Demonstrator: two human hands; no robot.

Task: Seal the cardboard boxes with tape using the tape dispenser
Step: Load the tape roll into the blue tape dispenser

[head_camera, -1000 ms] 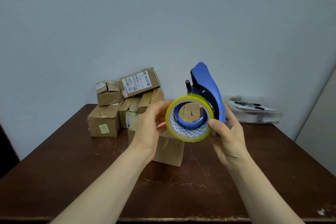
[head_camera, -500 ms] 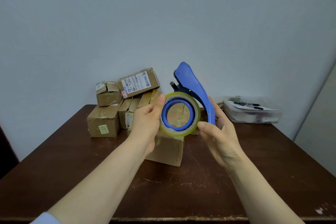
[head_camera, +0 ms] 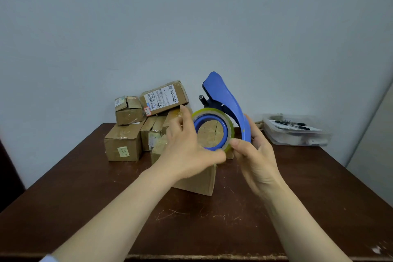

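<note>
I hold a blue tape dispenser (head_camera: 227, 102) up in the air over the table, its yellowish roll of clear tape (head_camera: 228, 125) facing me. My right hand (head_camera: 258, 155) grips the dispenser's curved blue back, thumb on the roll's lower rim. My left hand (head_camera: 187, 147) holds the roll's left side, index finger raised along its edge, thumb under it. A brown cardboard box (head_camera: 197, 181) stands on the table right below and behind my hands, mostly hidden by them.
A pile of several taped cardboard boxes (head_camera: 136, 130) sits at the back left of the dark wooden table (head_camera: 191, 223). A clear plastic tray with pens (head_camera: 297, 132) lies at the back right. A grey wall stands close behind.
The dispenser has swung left and turned, so the roll's open core faces me. My left thumb has slid under the roll. My right hand has kept its grip.
</note>
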